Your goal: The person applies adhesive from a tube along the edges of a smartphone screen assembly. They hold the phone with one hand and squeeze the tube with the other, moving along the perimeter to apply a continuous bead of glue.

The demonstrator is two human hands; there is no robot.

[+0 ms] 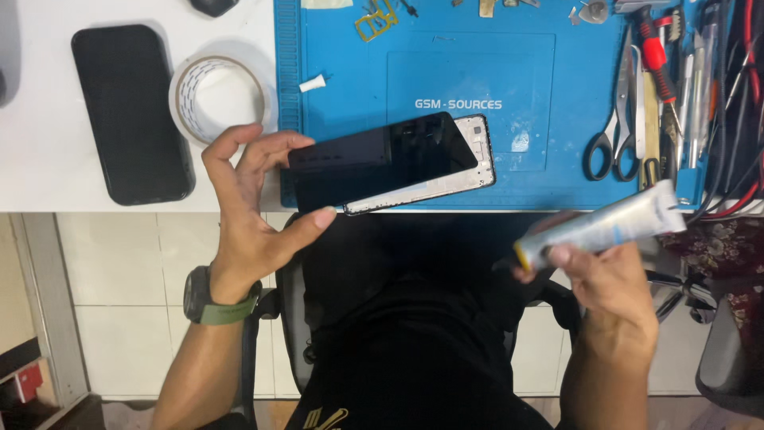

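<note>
This is a small phone repair workshop. A blue repair mat covers the white desk, and hand tools lie ranked along its right edge: scissors, a red-handled screwdriver, tweezers and thin picks, with red and black cables bunched beside them. Small brass-coloured metal parts lie scattered at the top of the mat. A phone screen with its bare frame sits at the mat's near edge, a second dark phone and a roll of tape lie on the desk, and a tube of adhesive is close by. A tiled floor shows below.
</note>
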